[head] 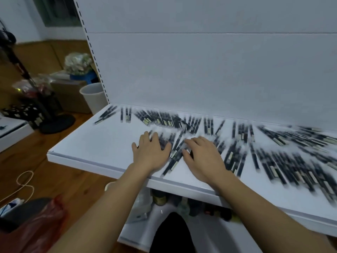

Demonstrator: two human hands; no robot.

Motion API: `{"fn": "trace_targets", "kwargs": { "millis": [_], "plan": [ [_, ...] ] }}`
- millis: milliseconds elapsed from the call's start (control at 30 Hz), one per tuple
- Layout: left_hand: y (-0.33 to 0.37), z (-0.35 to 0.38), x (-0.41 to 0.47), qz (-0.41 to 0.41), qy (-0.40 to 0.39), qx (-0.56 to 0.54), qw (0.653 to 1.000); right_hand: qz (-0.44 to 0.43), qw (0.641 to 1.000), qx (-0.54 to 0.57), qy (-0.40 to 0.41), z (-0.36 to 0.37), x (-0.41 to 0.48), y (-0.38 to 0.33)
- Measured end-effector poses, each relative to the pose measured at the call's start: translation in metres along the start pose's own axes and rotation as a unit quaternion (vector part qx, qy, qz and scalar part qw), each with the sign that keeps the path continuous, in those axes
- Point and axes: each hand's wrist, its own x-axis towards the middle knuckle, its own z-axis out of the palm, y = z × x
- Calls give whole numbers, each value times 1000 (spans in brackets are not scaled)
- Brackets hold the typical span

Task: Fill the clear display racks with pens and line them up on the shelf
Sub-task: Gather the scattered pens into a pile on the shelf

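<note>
Reaching up from the lower frame, left hand (151,152) and right hand (204,157) lie flat, fingers spread, gripping nothing, on loose pens (230,157) strewn across the white shelf (91,141), centre to right. Risk: a sweeping push could roll pens off the front edge.

Dark pens (235,143) lie scattered loose across the white shelf (102,143), blurred in the head view. The left hand (151,152) and right hand (204,157) rest palm-down, fingers spread, on pens near the shelf's front edge. A white bin (93,96) stands on the floor at left.
</note>
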Motion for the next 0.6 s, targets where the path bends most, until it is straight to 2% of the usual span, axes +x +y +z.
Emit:
{"fn": "trace_targets", "kwargs": {
  "millis": [233, 433, 600],
  "plan": [
    [-24, -22, -8, 5, 20, -130, 991, -5, 999, 16, 51, -5, -6, -6],
    [-55, -33, -31, -5, 52, -161, 986, -14, 997, 25, 70, -3, -6, -10],
    [-74, -40, -27, -4, 66, -144, 987, -37, 999, -22, 31, -4, 1, -11]
  ]
}}
